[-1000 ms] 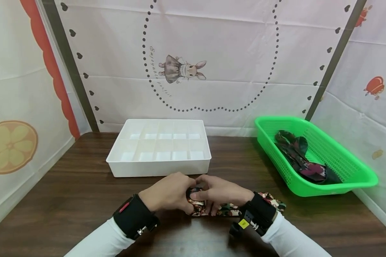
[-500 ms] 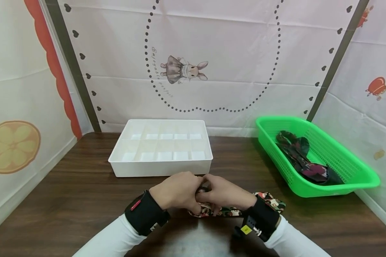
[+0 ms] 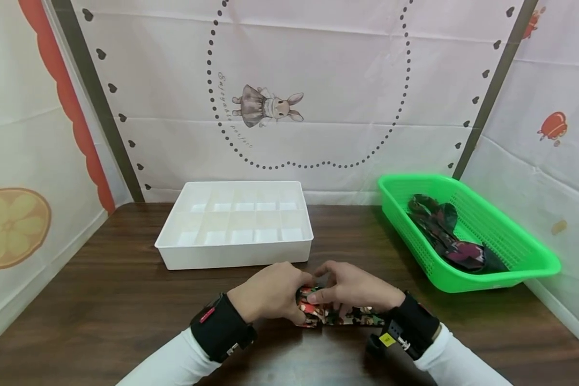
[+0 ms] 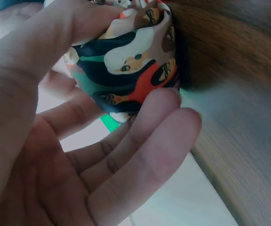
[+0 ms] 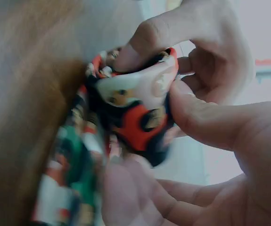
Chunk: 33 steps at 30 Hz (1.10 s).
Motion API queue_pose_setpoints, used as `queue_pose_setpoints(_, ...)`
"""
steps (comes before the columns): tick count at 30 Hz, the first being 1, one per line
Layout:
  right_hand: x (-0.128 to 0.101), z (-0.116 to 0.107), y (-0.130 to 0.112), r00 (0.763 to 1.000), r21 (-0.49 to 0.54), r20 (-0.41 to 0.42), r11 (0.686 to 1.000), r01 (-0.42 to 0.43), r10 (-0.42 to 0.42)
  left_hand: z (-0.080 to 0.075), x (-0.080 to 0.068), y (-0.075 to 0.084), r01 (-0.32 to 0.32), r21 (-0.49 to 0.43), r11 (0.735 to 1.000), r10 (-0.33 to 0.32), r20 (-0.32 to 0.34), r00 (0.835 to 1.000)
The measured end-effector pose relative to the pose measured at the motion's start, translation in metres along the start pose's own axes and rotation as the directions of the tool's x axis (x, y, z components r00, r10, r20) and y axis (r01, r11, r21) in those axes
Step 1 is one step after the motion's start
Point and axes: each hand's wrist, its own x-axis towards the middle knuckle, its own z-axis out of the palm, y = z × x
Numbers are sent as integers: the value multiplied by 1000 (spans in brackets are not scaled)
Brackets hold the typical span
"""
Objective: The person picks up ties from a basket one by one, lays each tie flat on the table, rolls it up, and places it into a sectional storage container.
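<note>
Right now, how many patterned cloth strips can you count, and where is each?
2: one patterned strip rolled between both hands on the table, one dark strip in the green basket; more may hide beneath.

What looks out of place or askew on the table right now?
Nothing stands out. Both hands hold the rolled patterned cloth on the table; the white divided tray sits square, and dark cloth lies inside the green basket.

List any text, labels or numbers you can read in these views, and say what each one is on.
Curved cursive script beside the rabbit picture on the backdrop: too small to read.
Yellow tag on the right wrist strap: marking too small to read.
Red tab on the left wrist strap: no legible text.
Wrist views: no text.
</note>
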Motion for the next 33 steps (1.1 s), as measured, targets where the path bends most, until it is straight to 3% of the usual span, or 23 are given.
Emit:
queue_pose_setpoints(5,1,15,-19,990,-181,-138,983,-16,-10,2,6,3,-6,-15,1000,6,-22,1000)
queue_pose_setpoints(9,2,18,-19,987,-230,-158,971,-65,28,1,9,6,-5,2,1000,5,-22,1000)
queue_pose_setpoints(15,-4,-5,0,998,4,36,998,-58,58,-3,11,9,42,48,998,-44,30,999)
queue_pose_setpoints(20,-6,-21,21,983,214,186,976,-47,6,-1,13,8,36,138,990,-42,38,998)
queue_pose_setpoints(25,-2,-20,29,975,293,220,955,-46,-20,4,15,5,0,165,986,-2,17,1000)
queue_pose_setpoints(27,-1,-15,25,984,236,176,971,-44,2,5,15,4,-7,127,992,4,22,1000)
queue_pose_setpoints(30,-2,-6,10,999,29,31,999,-18,17,4,15,2,-6,54,999,4,44,999)
queue_pose_setpoints(33,-4,7,-7,995,-171,-102,985,-8,-9,2,13,2,7,42,999,-10,67,998)
